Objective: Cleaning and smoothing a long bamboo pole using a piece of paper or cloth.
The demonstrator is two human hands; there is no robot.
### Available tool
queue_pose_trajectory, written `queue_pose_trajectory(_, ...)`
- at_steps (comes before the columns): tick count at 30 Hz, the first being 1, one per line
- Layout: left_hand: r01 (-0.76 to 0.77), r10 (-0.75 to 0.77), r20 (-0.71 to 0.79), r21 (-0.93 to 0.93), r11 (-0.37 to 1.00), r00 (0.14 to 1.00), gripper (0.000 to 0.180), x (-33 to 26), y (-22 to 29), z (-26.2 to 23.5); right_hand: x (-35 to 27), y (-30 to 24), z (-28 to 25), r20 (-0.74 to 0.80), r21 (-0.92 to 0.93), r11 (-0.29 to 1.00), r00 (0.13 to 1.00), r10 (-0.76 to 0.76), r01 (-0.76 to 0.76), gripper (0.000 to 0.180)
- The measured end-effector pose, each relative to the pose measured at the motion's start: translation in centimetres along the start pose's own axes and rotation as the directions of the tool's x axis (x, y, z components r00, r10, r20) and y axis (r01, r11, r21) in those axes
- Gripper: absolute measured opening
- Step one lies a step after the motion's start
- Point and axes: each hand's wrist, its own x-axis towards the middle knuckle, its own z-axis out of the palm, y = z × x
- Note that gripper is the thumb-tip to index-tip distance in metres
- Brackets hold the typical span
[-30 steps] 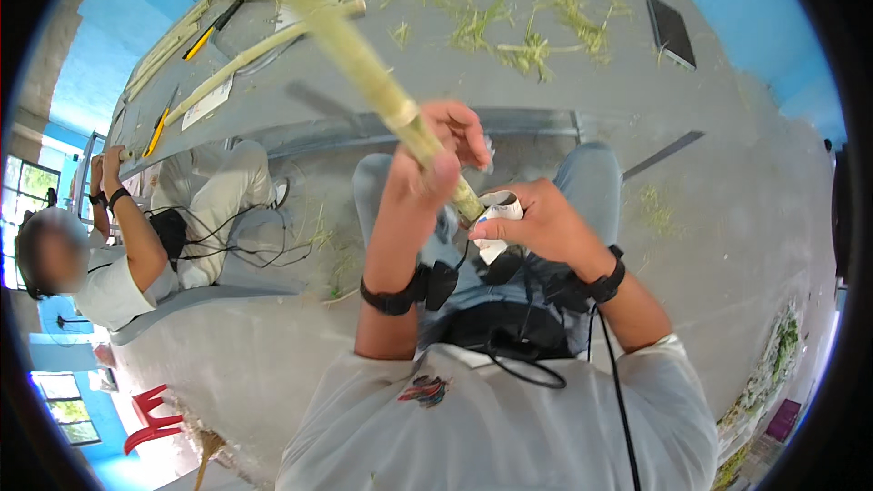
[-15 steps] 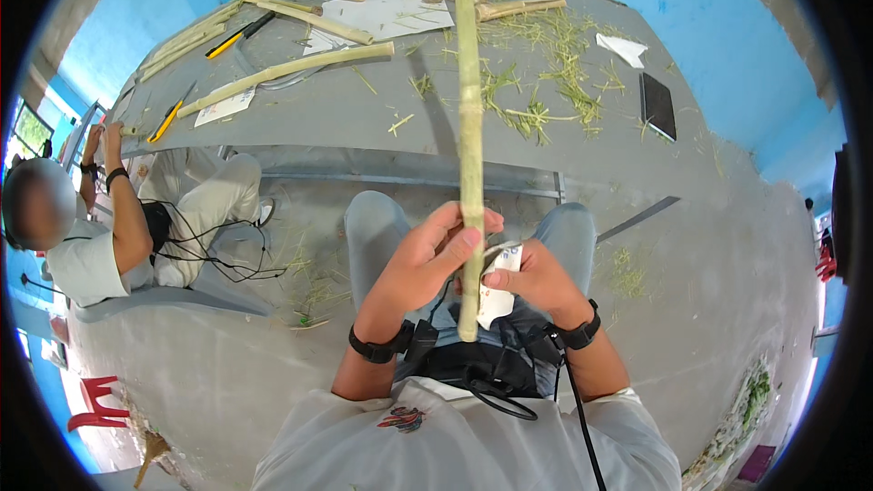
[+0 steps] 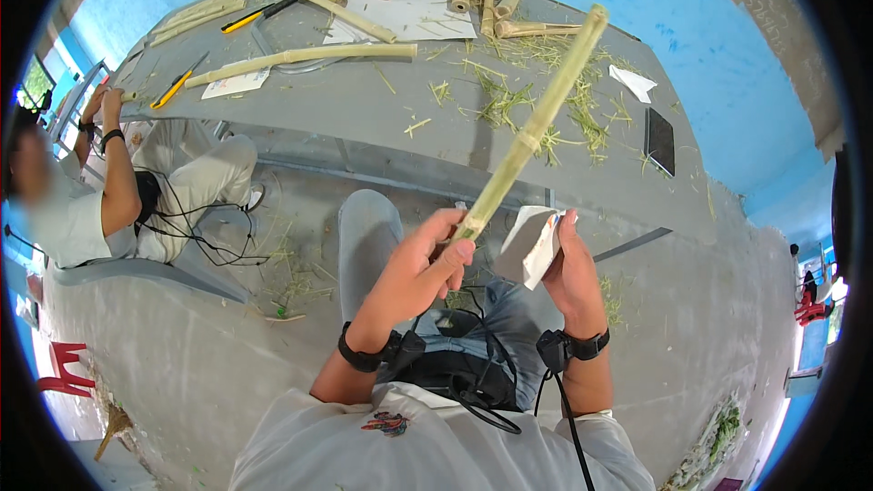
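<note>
A pale green bamboo stick (image 3: 529, 138) slants up and to the right, its far end over the table. Around its lower end the fingers of my left hand (image 3: 420, 271) are closed, the thumb lying along it. My right hand (image 3: 575, 277) pinches a folded piece of sandpaper (image 3: 532, 245), white on one face and greyish on the other. The sandpaper is apart from the stick, to its right. Some of my right fingers are hidden behind the sheet.
On the grey table (image 3: 364, 118) lie bamboo sticks (image 3: 300, 55), yellow-and-black cutters (image 3: 179, 82), green shavings (image 3: 509, 100), crumpled white paper (image 3: 632, 84) and a dark flat device (image 3: 660, 142). A co-worker (image 3: 109, 186) sits at the left. Black cables (image 3: 486, 414) hang at my waist.
The bamboo stick has tilted from upright to leaning right, and my left hand now grips its lower end. My right hand has drawn the sandpaper away from it to the right.
</note>
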Motion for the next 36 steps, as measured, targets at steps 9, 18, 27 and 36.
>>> queue_pose_trajectory(9, 0.094, -0.104, 0.146, 0.075, 0.993, 0.984, 0.035, 0.1, 0.5, 0.8, 0.0, -1.5, 1.9, 0.087, 0.024, 0.989, 0.986, -0.146, 0.144, 0.065)
queue_pose_trajectory(18, 0.194, -0.23, 0.175, 0.198, 0.961, 0.957, 0.032, -0.4, -1.0, 0.6, -1.4, 0.2, 2.7, 0.275, -0.126, 0.964, 0.942, -0.193, 0.234, 0.038)
queue_pose_trajectory(27, 0.029, -0.099, 0.132, 0.453, 0.891, 0.986, 0.042, -2.3, 0.3, -0.6, -2.6, -3.9, 2.7, 0.137, 0.0, 0.926, 0.917, -0.374, 0.378, 0.035)
queue_pose_trajectory(36, -0.064, 0.028, 0.101, 0.371, 0.926, 0.994, 0.04, -2.7, 1.2, 1.0, -2.8, -2.2, 4.8, 0.213, 0.019, 0.886, 0.864, -0.456, 0.463, 0.033)
